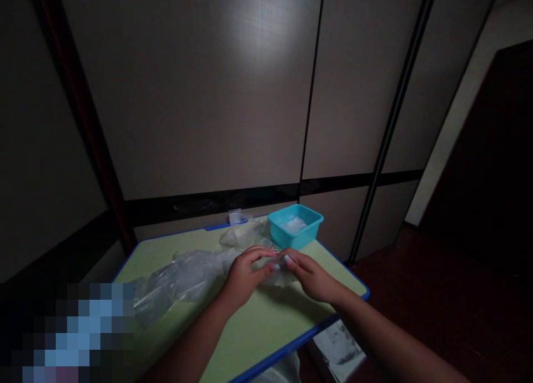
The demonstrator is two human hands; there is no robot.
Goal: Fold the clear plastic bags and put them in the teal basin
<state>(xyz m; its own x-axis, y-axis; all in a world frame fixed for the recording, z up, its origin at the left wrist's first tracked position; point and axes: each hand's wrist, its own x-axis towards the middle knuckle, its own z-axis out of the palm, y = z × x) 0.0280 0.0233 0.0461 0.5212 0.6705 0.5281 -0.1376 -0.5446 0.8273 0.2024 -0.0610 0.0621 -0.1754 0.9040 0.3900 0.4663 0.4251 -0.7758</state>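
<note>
A: Taking the hands as the clock's centre, what lies nearest?

B: Below the table edge, a pale, translucent plastic-like thing (281, 369) at six o'clock, cut off by the frame, and a flat white item with grey printing (339, 349) at five.

A: And the table?

B: A pale-green tabletop with a blue rim (258, 333). The person's bare forearms reach over it.

A: How are the hands?

B: Close together. The left hand (244, 272) is clamped on a crumpled piece of thin clear plastic film (280, 277), thumb on the near side. The right hand (310, 275) pinches the same film between thumb and fingers. It sits at the clock's centre, above the table; its exact shape cannot be told.

A: Beside them?

B: A long, rumpled sheet of clear plastic (187, 275) lies at nine o'clock, running up behind the left hand.

A: Farther off?

B: Another loose clear plastic piece (244, 234) at ten. At one, a turquoise rectangular plastic basin (293, 240), with a whitish packet (295, 225) inside. Near the table's back edge, between ten and eleven, a small clear packet (235, 216).

A: Beyond?

B: Grey-brown wardrobe panels (208, 122) at twelve; a dark door-like panel (491, 150) at two.
</note>
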